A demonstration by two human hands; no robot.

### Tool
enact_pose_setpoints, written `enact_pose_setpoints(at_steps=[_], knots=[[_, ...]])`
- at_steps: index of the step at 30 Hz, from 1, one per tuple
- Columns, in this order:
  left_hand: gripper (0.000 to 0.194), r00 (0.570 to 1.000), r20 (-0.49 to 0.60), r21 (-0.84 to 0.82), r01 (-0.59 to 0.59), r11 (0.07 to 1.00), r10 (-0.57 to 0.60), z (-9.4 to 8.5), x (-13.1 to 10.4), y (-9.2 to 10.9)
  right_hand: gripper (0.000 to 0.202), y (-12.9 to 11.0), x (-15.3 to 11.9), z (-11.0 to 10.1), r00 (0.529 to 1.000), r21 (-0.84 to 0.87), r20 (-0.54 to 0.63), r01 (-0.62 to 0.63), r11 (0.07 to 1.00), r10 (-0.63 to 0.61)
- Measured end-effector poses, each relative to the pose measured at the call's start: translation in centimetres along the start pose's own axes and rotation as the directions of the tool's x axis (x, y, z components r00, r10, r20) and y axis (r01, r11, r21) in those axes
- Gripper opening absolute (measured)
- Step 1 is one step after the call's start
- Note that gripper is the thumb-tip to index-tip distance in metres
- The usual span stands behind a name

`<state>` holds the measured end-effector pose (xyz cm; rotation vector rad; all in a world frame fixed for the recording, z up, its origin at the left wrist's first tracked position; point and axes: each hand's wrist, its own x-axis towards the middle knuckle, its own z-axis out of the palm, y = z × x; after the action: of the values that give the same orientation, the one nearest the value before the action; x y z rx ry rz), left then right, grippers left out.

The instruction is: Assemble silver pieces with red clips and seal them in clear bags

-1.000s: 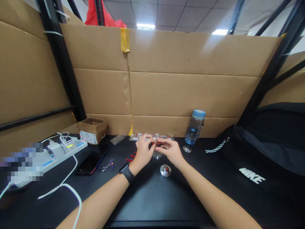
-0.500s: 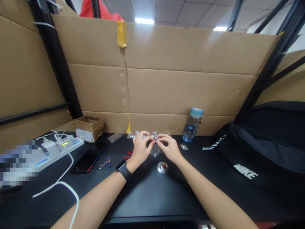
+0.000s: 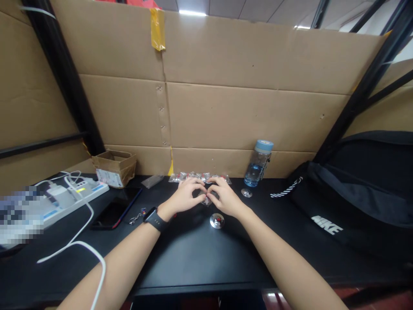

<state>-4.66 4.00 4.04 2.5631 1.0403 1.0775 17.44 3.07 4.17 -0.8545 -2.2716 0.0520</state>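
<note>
My left hand (image 3: 185, 194), with a dark watch (image 3: 155, 218) on its wrist, is closed in a pinch. My right hand (image 3: 226, 198) pinches too, its fingertips meeting those of the left. At the fingertips shows a small clear plastic bag (image 3: 207, 201), mostly covered by the fingers; its contents cannot be made out. A round shiny metal disc (image 3: 217, 221) with a red centre lies on the black table just nearer to me. Behind the hands stretches a row of small clear packets (image 3: 176, 177) with silvery and red bits in them.
To the left are a phone (image 3: 118, 209), a keychain (image 3: 137, 216), a power strip (image 3: 93, 189) with white cables and a small cardboard box (image 3: 116, 168). A water bottle (image 3: 258, 163), a second disc (image 3: 246, 193) and a black bag (image 3: 351, 202) stand or lie to the right.
The view has tilted down slightly. My hands have come closer together, fingertips now touching, and my left hand and wrist now cover more of the red items and the keychain.
</note>
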Motion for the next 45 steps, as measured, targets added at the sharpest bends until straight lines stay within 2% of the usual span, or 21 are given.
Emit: enact_pose_setpoints(at_steps=[13, 18, 22, 27, 28, 30, 33, 39, 45], knots=[[0.013, 0.999, 0.034, -0.019, 0.01, 1.0, -0.009, 0.7, 0.0, 0.1, 0.013, -0.2, 0.2, -0.8, 0.998, -0.011, 0.038, 0.04, 0.999, -0.04], [0.011, 0.996, 0.082, 0.03, 0.038, 0.999, -0.04, 0.7, -0.1, 0.2, 0.013, -0.3, 0.3, -0.8, 0.999, 0.004, 0.032, 0.039, 0.999, -0.039], [0.009, 0.998, 0.063, 0.029, 0.031, 0.999, -0.033, 0.6, 0.0, 0.2, 0.011, -0.4, 0.4, -0.8, 0.999, 0.002, 0.037, 0.04, 0.999, -0.04], [0.008, 0.997, 0.038, 0.064, 0.063, 0.996, -0.066, 0.1, 0.1, -0.5, 0.016, -0.1, 0.4, -3.3, 0.999, 0.013, 0.034, -0.023, 1.0, 0.022], [0.008, 0.997, 0.031, 0.07, 0.07, 0.995, -0.073, 0.0, 0.1, -0.7, 0.02, 0.0, 0.3, -4.0, 0.997, 0.02, 0.074, -0.036, 0.999, 0.034], [0.007, 0.996, 0.02, 0.095, 0.083, 0.992, -0.085, -0.3, 0.1, -1.1, 0.023, 0.1, 0.1, -5.0, 0.972, 0.015, 0.233, -0.029, 0.999, 0.025], [0.004, 0.995, 0.008, 0.159, 0.099, 0.982, -0.102, -0.7, 0.0, -1.5, 0.021, -0.2, -0.4, -5.0, 0.914, -0.075, 0.405, 0.003, 0.997, 0.028], [0.008, 0.995, 0.013, 0.226, 0.093, 0.97, -0.098, -1.1, -0.2, -1.4, 0.009, -1.4, -0.8, -3.1, 0.882, -0.162, 0.469, 0.029, 0.986, 0.051], [0.011, 0.995, 0.02, 0.241, 0.092, 0.966, -0.1, -0.9, -0.2, -0.7, 0.006, -2.1, -0.6, -3.1, 0.84, -0.214, 0.535, 0.028, 0.976, 0.093]])
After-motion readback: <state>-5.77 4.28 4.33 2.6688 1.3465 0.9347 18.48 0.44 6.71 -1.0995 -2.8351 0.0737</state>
